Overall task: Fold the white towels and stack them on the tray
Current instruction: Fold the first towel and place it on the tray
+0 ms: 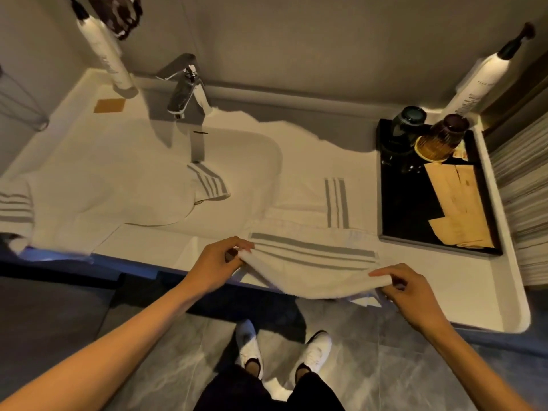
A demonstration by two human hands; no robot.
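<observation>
Head-cam view, looking down at a bathroom counter (154, 250). Left hand (221, 262) is pinching one near corner of a white towel (311, 271) w/ grey stripes, fingers curled tight on the cloth. Right hand (406, 292) is pinching the opposite near corner, thumb & index clamped on the edge, other fingers loosely curled. Towel is sagging between both hands at the counter's front edge; its far part is lying flat on the counter, just left of the tray.

Black tray (388, 203) is sitting at the right end of the counter, holding two upturned tumblers (439, 137) at its back & tan paper packets (456, 203) in front; no towels on it.

A second striped towel (103, 197) is lying spread over the sink basin (261, 155) & the left counter, one corner folded over. Chrome tap (186, 90) is standing behind the basin. Two white pump bottles (109, 60) are standing at the back corners, left & right. A small tan pad (109, 105) is lying near the left bottle. White shoes (249, 345) are showing on the grey floor below.
</observation>
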